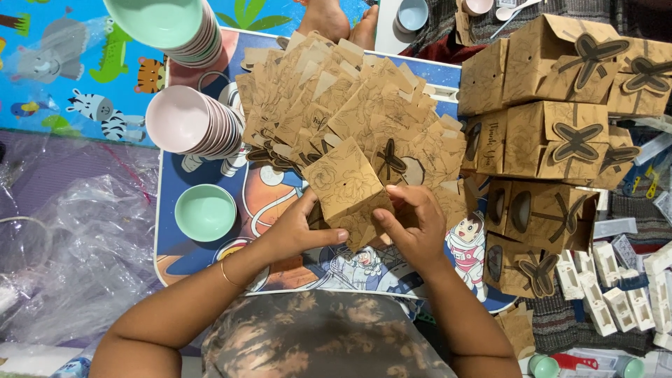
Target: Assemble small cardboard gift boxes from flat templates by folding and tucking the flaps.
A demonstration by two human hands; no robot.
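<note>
A brown kraft-paper gift box (pixel 346 187) with a flower print is held above a small picture-printed table (pixel 210 266). My left hand (pixel 297 231) grips its lower left side, thumb against the bottom. From the right, my right hand (pixel 413 220) presses with fingers curled over the lower edge. Just behind the box lies a spread heap of flat unfolded box blanks (pixel 350 98) of the same brown paper.
Folded brown boxes with butterfly-shaped closures (pixel 560 133) are stacked at the right. A mint bowl (pixel 205 212) stands on the table, with stacks of pink bowls (pixel 192 122) and a mint-topped bowl stack (pixel 171 28) behind. Clear plastic wrap (pixel 77 245) lies left; small white boxes (pixel 616 287) right; someone's feet (pixel 339 21) at the top.
</note>
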